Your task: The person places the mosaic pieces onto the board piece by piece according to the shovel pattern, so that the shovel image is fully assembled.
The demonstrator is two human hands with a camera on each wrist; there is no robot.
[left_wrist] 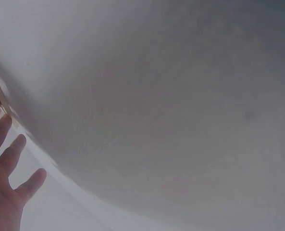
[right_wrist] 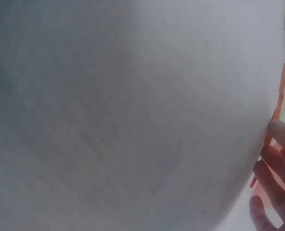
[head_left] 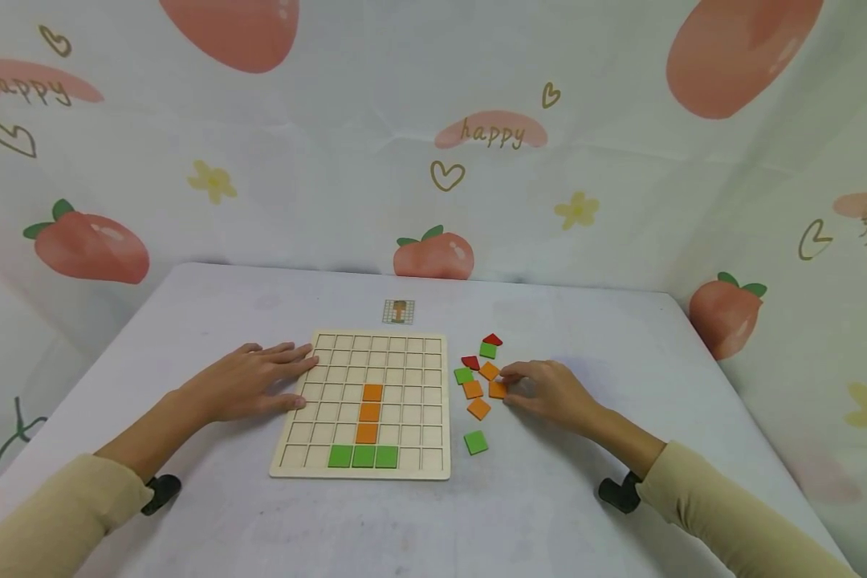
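A square wooden grid board (head_left: 413,353) lies on the table, with a column of three orange tiles (head_left: 369,412) above a row of three green tiles (head_left: 364,457). My left hand (head_left: 249,384) rests at the board's left edge, fingers spread and mostly straight, fingertips on the rim. To the right of the board is a loose group of tiles. There my right hand (head_left: 552,393) pinches an orange square tile (head_left: 497,390) by its edges between thumb and forefinger. The right wrist view has that hand (right_wrist: 279,168) at its right border, beside the row of tiles.
Around the pinched tile lie other orange squares (head_left: 479,409), green squares (head_left: 476,442) and two red pieces (head_left: 493,340). Behind the board is a small picture card (head_left: 399,311) with a grid pattern. A fruit-printed cloth (head_left: 318,185) hangs beyond the white table (head_left: 585,321).
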